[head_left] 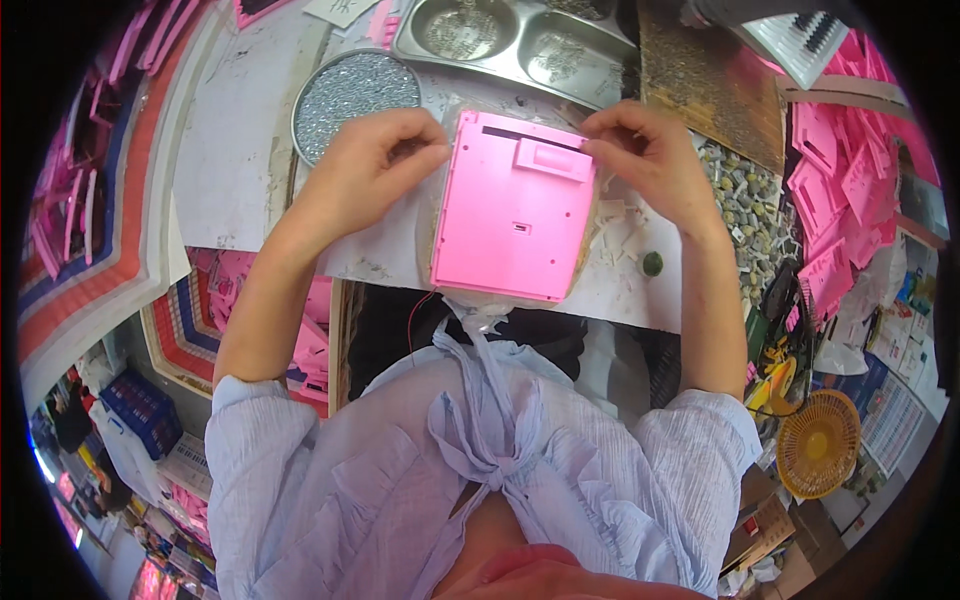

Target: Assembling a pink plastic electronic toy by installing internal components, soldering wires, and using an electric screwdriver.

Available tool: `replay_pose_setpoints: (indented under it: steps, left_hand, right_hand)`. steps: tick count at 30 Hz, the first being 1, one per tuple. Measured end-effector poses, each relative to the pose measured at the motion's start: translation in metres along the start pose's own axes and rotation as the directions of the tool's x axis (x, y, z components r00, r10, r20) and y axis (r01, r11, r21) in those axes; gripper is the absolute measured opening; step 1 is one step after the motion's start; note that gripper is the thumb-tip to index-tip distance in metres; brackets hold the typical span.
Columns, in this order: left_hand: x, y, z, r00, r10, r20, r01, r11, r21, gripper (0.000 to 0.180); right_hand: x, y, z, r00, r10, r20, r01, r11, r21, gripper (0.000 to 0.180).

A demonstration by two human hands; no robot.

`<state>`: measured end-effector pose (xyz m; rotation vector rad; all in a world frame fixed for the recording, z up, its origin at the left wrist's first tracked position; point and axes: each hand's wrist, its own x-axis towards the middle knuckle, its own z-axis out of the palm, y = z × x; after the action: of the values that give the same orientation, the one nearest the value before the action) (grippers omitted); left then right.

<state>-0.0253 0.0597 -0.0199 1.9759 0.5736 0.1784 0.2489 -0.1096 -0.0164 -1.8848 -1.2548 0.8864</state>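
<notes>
In front of me on the worktable lies a pink plastic housing (505,220), flat and roughly square. It has a dark slot along its far edge, a raised rectangular part below that, and a small cut-out near the middle. Clear plastic film shows around its edges. My left hand (385,165) is closed, its thumb and forefinger meeting at the housing's far left edge. At the far right corner my right hand (648,155) pinches with thumb and forefinger by the slot's end. Whether anything small sits in either pinch is hidden.
A round tin of small metal screws (355,90) stands behind my left hand. Beyond the housing is a metal compartment tray (500,65). Small assorted parts (745,210) lie right of my right arm, near piled pink panels (845,190). An orange basket (818,443) is lower right.
</notes>
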Motion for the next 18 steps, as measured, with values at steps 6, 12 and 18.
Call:
replay_pose_setpoints:
  steps: [6,12,18]
  left_hand:
    - [-0.002,-0.001,0.005,0.995,0.051,0.085,-0.015,0.924,-0.383,0.014]
    - [-0.013,-0.004,0.002,0.947,0.014,0.320,0.235,0.649,-0.724,0.015]
    - [-0.021,0.002,0.013,0.923,-0.008,0.385,0.313,0.595,-0.740,0.012]
  right_hand:
    - [0.013,-0.061,0.030,0.857,-0.515,0.027,0.515,0.857,-0.011,0.017]
    - [0.018,-0.064,0.057,0.757,-0.647,0.090,0.627,0.759,0.175,0.013]
    - [0.004,-0.071,0.057,0.739,-0.662,0.123,0.638,0.747,0.188,0.009]
